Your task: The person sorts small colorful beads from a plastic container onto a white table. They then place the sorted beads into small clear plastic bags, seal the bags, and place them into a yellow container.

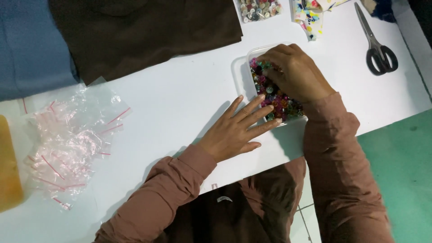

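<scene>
Right hand [294, 72] is curled down into a clear rectangular plastic tub [243, 74] sitting right of centre in the upper half of the frame, fingertips bent and buried in a heap of small multicoloured buttons [278, 100], pinks, greens, oranges, all mixed up. Can't really tell if it has actually pinched one, the fingers hide that bit. Left hand [238, 128] is spread flat, palm down, fingers splayed out on the white tabletop [180, 103], with the fingertips just touching the near edge of the tub and holding nothing. Both arms are in dusty-pink long sleeves [342, 171] coming up from the bottom of the frame. Over at the left there's a crumpled pile of small clear zip bags with red seal strips [67, 144], well apart from the hands, and a yellowish-orange thing [9, 166] cut off by the left edge. Dark brown cloth [144, 31] lies across the top, with blue cloth [31, 45] in the upper left corner. Top centre-right has a clear bag of pale mixed buttons [258, 9], next to a scrap of patterned white fabric [310, 15], and black-handled scissors [377, 45] lie in the upper right.
</scene>
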